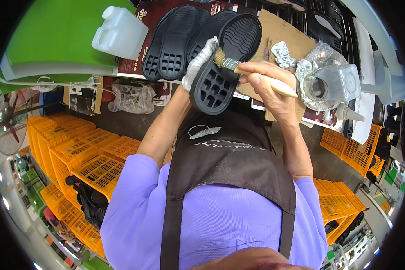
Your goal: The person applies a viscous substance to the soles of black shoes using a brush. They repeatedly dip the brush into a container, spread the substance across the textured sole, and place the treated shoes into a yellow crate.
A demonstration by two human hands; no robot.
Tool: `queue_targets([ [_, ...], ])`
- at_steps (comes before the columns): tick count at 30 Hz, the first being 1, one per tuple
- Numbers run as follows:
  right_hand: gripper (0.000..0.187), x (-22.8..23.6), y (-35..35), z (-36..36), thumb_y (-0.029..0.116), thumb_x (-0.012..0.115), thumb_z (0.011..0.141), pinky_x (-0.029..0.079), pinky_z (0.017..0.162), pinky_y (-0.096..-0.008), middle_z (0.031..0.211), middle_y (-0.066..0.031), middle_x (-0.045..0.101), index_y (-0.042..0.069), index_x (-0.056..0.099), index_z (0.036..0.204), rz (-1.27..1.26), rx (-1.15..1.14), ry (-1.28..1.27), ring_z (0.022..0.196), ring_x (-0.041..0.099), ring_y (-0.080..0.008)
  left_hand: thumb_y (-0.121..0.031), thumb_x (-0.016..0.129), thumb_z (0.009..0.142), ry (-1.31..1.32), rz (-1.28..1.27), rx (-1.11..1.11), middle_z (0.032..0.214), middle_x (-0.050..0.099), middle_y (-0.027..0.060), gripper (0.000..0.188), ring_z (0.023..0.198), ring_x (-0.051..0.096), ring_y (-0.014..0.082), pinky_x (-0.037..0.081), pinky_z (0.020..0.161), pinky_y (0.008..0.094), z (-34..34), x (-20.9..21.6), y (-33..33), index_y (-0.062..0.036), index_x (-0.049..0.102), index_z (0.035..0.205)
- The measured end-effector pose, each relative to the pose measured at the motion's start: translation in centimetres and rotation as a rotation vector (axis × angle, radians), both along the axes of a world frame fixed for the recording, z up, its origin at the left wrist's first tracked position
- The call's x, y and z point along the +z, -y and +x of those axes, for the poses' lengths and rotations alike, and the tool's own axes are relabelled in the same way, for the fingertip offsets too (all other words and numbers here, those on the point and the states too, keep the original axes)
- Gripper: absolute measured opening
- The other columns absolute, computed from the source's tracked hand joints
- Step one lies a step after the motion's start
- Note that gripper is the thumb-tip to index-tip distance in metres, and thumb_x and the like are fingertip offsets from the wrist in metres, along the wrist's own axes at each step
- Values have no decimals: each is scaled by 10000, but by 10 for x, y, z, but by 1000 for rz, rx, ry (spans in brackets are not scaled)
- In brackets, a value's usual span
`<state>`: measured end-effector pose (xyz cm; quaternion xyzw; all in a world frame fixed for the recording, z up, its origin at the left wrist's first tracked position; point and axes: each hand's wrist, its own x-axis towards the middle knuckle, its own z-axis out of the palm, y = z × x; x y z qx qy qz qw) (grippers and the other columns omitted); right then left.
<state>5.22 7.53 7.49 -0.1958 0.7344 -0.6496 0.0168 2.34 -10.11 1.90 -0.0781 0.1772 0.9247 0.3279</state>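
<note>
My left hand [197, 68], in a white glove, grips a black shoe sole [215, 93] along its left edge. The sole is tilted, its heel with a grid of hollows toward me and its ridged forefoot pointing away. In my bare right hand [271, 85] is a flat paintbrush [230, 64] with a pale handle. The brush's bristles meet the sole near its middle, close to the glove. Several more black soles [177, 38] lie side by side just beyond my left hand.
A white jug [121, 33] stands at the far left. Right of my brush hand are a clear plastic container [342, 83] and a plastic-wrapped pot [318, 87]. Brown cardboard [274, 33] lies behind that hand. Orange crates [101, 173] stack up on both sides below the table.
</note>
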Motion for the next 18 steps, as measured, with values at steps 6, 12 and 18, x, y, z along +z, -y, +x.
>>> queue_targets([
  [6, 186, 3, 7, 6, 125, 647, 796, 477, 610, -261, 782, -117, 652, -18, 659, 916, 18, 48, -103, 676, 618, -184, -463, 340, 936, -20, 84, 64, 1243, 496, 185, 589, 1090, 537, 282, 448, 946, 397, -6, -12, 1, 9, 406, 1282],
  [12, 160, 12, 10, 12, 85, 662, 763, 487, 584, -283, 805, -125, 659, -27, 657, 877, 27, 137, -150, 645, 620, -212, -420, 340, 948, -56, 258, 87, 1195, 532, 172, 528, 1007, 586, 255, 499, 877, 379, -6, -11, 3, 2, 438, 1249],
  [18, 185, 25, 12, 12, 105, 669, 759, 488, 573, -271, 799, -117, 664, -35, 653, 879, -5, 246, -181, 640, 622, -205, -314, 391, 947, -63, -43, 145, 1137, 565, 129, 423, 972, 591, 206, 497, 864, 334, 1, -9, 7, -6, 461, 1229],
])
